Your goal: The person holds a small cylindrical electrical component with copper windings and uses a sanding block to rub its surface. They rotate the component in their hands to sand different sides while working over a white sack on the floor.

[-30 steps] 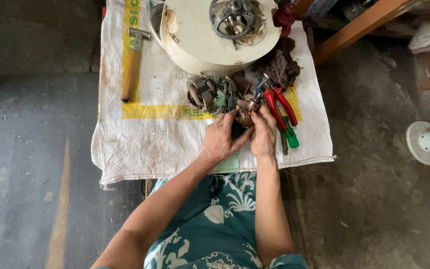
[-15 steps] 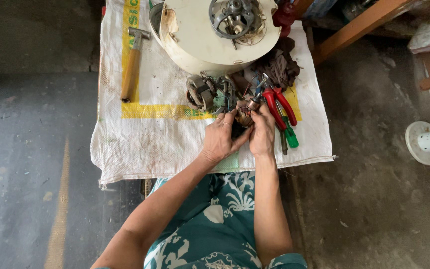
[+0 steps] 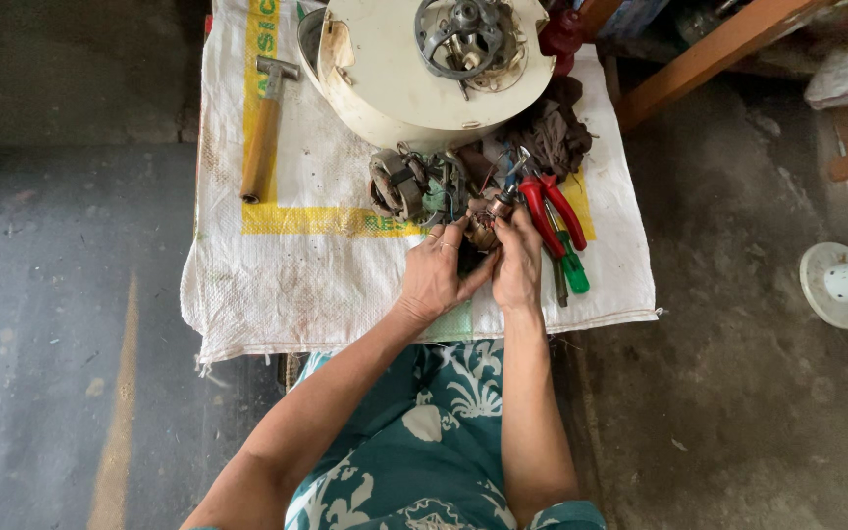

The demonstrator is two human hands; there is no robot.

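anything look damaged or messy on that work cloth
Yes. The white cloth is stained, its near edge frayed. A stripped motor part with loose wires lies beside the round cream housing. Both hands, left hand and right hand, grip a small rusty piece.

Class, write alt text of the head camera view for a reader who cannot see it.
Two hands, left hand and right hand, together hold a small motor part over a white woven sack. Around them lie red-handled pliers, a wooden-handled hammer and a round cream housing.
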